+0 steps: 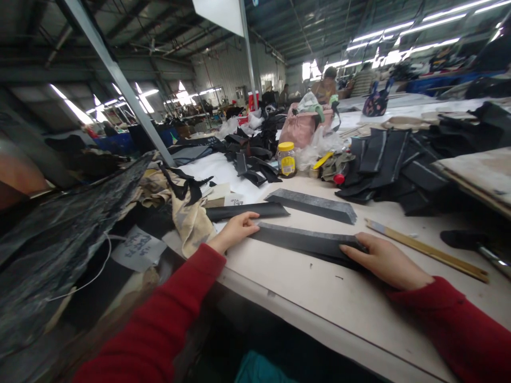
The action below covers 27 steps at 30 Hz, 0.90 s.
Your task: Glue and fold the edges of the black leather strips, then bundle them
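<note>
A white sheet of paper (pixel 139 250) on the left has dark handwriting on it, but it is too blurry to read. A small paper tag (pixel 235 200) at the back of the counter (pixel 263 266) has handwriting too, and I can't be sure what it says. A clear jar (pixel 286 159) with a yellow lid has a yellow label; the print on it is too small to read. There is something dark low in the jar, but I can't tell what it is. Behind the jar is a pink bag (pixel 297 130), with clear plastic and something pale green poking out of its top.

The left hand (pixel 237 233) has its fingers (pixel 251 230) pinched on the left end of a long black strip (pixel 303 240). The right hand (pixel 379 258) grips the other end, with its thumb on the near side. So the black strip stretches between both hands, over the front part of the counter.

Just behind it lie a second strip (pixel 311 205) and a dark rolled piece (pixel 247 211). A flat yellowish stick (pixel 427 250) lies to the right, past the right hand. Farther back is a big pile of black pieces (pixel 383 159).
</note>
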### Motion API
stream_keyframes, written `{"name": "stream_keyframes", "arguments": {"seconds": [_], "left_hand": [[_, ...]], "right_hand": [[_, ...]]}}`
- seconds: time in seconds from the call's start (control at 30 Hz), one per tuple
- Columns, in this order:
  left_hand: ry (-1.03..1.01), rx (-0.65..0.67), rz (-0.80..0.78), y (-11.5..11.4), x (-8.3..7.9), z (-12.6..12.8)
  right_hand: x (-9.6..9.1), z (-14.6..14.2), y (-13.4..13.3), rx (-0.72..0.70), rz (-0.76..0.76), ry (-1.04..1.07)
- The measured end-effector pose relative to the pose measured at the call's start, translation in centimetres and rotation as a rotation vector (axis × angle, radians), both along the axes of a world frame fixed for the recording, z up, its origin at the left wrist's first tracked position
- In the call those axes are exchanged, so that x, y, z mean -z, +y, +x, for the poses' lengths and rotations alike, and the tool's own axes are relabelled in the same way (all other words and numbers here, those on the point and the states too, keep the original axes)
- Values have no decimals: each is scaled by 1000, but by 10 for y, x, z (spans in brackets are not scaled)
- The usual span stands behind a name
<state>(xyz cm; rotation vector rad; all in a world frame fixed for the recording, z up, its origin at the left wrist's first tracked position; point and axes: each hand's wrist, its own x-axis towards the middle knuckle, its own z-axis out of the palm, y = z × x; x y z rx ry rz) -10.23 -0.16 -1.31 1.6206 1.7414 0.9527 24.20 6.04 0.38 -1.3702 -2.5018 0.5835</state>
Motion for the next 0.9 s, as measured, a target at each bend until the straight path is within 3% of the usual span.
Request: {"name": "stream_keyframes", "arguments": {"seconds": [0.23,0.47,0.9], "left_hand": [[65,-8,31,-6,-3,5],[300,-30,110,-12,-4,11],[374,-29,107,-13,-3,12]], "right_hand": [[-2,-1,0,-14,0,-28],[-9,-2,-3,-64,21,-80],[-17,-5,-11,-112,66,-123]]}}
